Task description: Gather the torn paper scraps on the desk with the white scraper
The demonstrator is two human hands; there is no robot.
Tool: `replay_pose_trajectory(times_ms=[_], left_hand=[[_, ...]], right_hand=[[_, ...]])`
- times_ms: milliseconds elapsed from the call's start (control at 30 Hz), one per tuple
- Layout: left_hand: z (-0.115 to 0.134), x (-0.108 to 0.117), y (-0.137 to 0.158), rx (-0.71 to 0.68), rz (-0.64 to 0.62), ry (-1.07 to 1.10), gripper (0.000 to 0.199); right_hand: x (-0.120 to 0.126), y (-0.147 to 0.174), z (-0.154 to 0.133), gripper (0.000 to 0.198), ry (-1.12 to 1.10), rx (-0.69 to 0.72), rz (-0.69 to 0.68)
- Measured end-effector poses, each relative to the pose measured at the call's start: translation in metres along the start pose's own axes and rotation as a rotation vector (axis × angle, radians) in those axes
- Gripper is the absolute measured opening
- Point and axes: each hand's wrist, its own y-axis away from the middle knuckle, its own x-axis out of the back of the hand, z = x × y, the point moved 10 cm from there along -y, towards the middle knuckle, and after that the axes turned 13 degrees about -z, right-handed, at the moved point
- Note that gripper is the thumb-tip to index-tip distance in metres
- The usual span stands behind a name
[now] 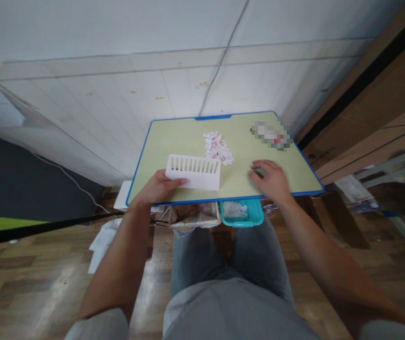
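Note:
A white plastic basket with a row of slots along its upper side (198,181) is in my left hand (156,188), thumb over its left end and fingers hidden behind it. It is tilted so a long side faces me, and its inside is hidden. Just behind it lies a heap of small white and pinkish paper scraps (217,148) on the pale yellow table (174,137). My right hand (271,179) is by the table's front right part, fingers curved and thumb apart, with a dark gap between them and nothing visible held.
A blurred-out item (271,136) lies at the table's back right. Below the front edge are a turquoise bin (241,223) with whitish pieces inside and a bag-like container (195,216). A white wall (117,99) stands behind, cardboard boxes (372,104) at right.

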Motion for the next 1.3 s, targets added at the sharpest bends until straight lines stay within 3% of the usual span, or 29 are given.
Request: replay_pose_trajectory(times_ms=[267, 467, 600, 733, 867, 1033, 1300], left_hand=[[-0.003, 0.026, 0.021, 0.061, -0.072, 0.006, 0.060], [-0.011, 0.041, 0.030, -0.018, 0.125, 0.082, 0.070], [-0.008, 0.029, 0.014, -0.102, 0.272, 0.085, 0.074], [0.004, 0.007, -0.017, -0.193, 0.336, 0.092, 0.087], [0.009, -0.011, -0.041, -0.195, 0.314, 0.082, 0.093], [0.016, -0.022, -0.047, -0.172, 0.277, 0.020, 0.092], [0.022, -0.007, -0.034, -0.101, 0.225, -0.059, 0.081]], right_hand=[[0.000, -0.001, 0.001, 0.016, 0.011, -0.007, -0.004], [0.000, 0.000, -0.001, 0.018, 0.013, 0.016, 0.005], [-0.001, 0.000, 0.000, 0.016, 0.019, 0.001, -0.008], [-0.002, -0.001, 0.000, 0.017, 0.022, -0.006, -0.009], [-0.001, -0.001, -0.003, 0.016, 0.016, 0.004, -0.003], [-0.001, -0.003, -0.004, 0.012, 0.002, -0.019, -0.024], [0.000, -0.002, -0.005, 0.011, -0.010, -0.028, -0.017]])
